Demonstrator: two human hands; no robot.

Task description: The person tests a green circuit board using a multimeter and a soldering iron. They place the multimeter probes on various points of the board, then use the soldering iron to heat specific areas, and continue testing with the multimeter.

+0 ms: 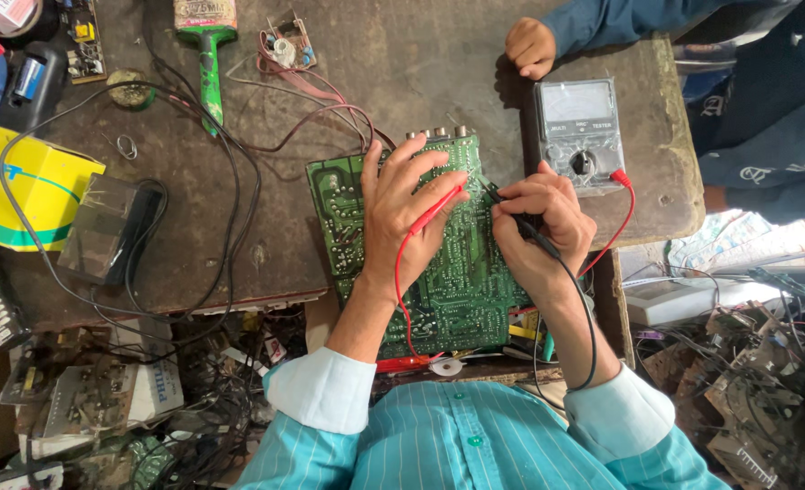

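Note:
A green circuit board [461,290] lies solder side up near the front edge of a worn brown table [402,63]. My left hand [400,213] rests flat on the board's left half and pinches a red test probe [434,213] whose tip touches the board. My right hand [538,227] grips a black test probe [511,213], its tip pressed on the board beside the red one. The red lead [622,213] and a black lead run to a grey analog multimeter [579,134] just behind my right hand.
Another person's fist [529,47] in a blue sleeve rests behind the meter. A green-handled brush [204,54], a small wired board [286,50], a yellow box [30,186], a black adapter [107,227] and tangled cables lie left. Scrap boards pile up at the lower left and right.

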